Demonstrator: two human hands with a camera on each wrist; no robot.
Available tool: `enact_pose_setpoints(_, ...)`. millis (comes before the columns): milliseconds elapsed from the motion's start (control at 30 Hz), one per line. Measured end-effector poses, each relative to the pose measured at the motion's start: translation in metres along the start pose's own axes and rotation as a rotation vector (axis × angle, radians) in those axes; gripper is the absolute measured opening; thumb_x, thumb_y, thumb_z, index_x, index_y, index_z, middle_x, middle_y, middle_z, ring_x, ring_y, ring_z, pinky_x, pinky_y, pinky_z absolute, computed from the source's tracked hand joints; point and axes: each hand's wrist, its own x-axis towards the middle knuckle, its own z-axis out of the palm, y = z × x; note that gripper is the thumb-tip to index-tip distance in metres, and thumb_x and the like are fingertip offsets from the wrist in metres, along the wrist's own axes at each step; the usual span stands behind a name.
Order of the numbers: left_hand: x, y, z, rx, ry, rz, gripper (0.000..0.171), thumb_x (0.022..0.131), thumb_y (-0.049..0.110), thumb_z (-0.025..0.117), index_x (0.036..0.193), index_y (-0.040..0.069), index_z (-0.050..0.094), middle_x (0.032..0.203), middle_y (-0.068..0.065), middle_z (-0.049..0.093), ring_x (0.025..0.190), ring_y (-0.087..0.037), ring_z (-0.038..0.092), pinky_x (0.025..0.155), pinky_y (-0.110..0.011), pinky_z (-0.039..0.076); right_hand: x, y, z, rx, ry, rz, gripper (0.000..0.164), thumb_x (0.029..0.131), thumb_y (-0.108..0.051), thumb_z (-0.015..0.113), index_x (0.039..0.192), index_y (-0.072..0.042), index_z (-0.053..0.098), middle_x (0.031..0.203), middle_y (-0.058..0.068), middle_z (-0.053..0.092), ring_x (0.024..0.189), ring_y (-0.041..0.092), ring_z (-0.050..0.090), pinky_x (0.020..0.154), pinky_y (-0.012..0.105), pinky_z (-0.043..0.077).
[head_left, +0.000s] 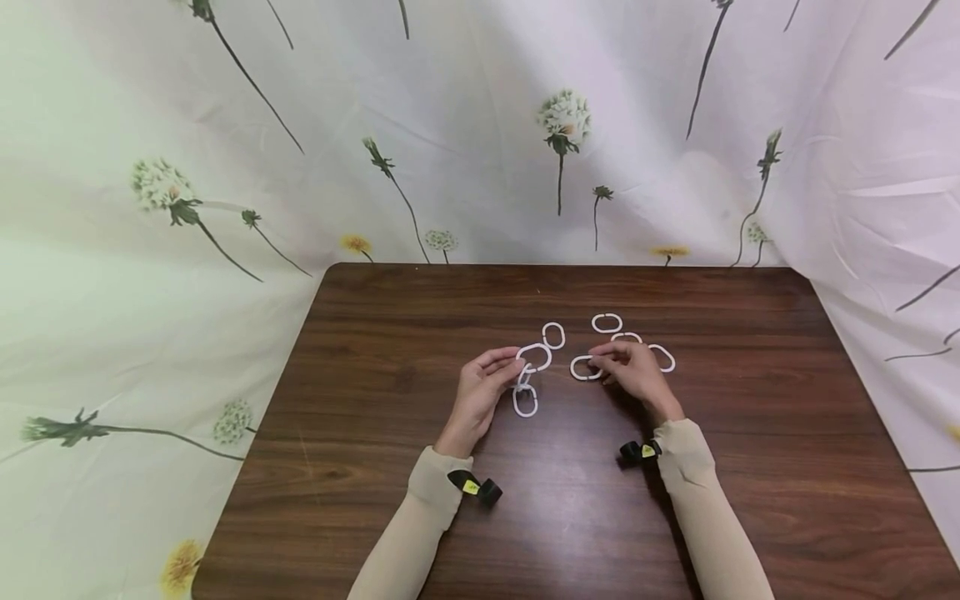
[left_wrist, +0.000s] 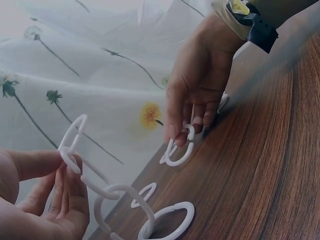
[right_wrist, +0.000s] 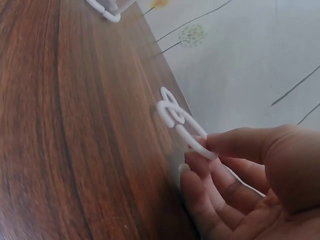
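White oval plastic chain links, each with a small gap in its side, are in both hands. My left hand point(head_left: 480, 392) pinches one end of a short chain point(left_wrist: 100, 187) between thumb and fingers; several joined links hang down from it in the left wrist view. To its right, my right hand point(head_left: 633, 372) pinches a single link point(right_wrist: 194, 145) between thumb and fingertips, just over the table. That link's gap shows in the right wrist view, facing away from the fingers. The two hands are apart, with the chain and the single link between them.
More white links lie on the dark wooden table point(head_left: 405, 333): one loose link point(head_left: 544, 336) beyond the left hand, another link point(head_left: 595, 324) farther back, and one link point(head_left: 670, 357) beside the right hand. Behind the table hangs a flower-printed cloth point(head_left: 480, 167).
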Motion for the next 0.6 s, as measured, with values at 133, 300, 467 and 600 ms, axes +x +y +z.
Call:
enact_pose_setpoints(133,-0.0007,0.0007,0.0001,-0.008,0.006,0.001,0.026,0.091,-0.009,0.071,0.118,-0.008,0.069,0.085,0.004,0.074,0.073,-0.005,0.069,0.071,-0.018,0.06,-0.0019,-0.0002,0.0012,-0.017,0.0,0.005,0.022,0.097,-0.007,0.072,0.112,0.009,0.074,0.1,0.026,0.077,0.068,0.004,0.069,0.061,0.025,0.063)
enact_pose_setpoints(300,-0.0011,-0.0001,0.0008,-0.022,0.001,-0.001,0.022,0.091,-0.009,0.071,0.113,-0.003,0.071,0.085,0.005,0.074,0.071,-0.005,0.068,0.069,-0.017,0.06,-0.0044,-0.0008,0.0034,0.017,-0.012,-0.002,0.025,0.097,-0.007,0.073,0.114,0.011,0.072,0.1,0.03,0.076,0.069,0.006,0.07,0.061,0.026,0.063)
enact_pose_setpoints(467,-0.001,-0.0003,0.0023,-0.025,-0.002,-0.001,0.021,0.091,-0.009,0.071,0.11,0.0,0.073,0.085,0.005,0.074,0.073,-0.005,0.069,0.07,-0.017,0.06,-0.0058,-0.0007,0.0041,0.007,-0.01,0.015,0.024,0.097,-0.007,0.074,0.113,0.011,0.073,0.098,0.027,0.077,0.068,0.004,0.069,0.061,0.024,0.062)
enact_pose_setpoints(600,-0.0007,-0.0003,0.0029,-0.033,-0.003,-0.004,0.02,0.091,-0.009,0.071,0.109,0.001,0.073,0.085,0.004,0.074,0.074,-0.005,0.07,0.071,-0.017,0.06,-0.0073,-0.0006,0.0031,0.013,-0.02,0.017,0.025,0.096,-0.005,0.074,0.115,0.012,0.071,0.101,0.029,0.076,0.069,0.003,0.069,0.062,0.023,0.062)
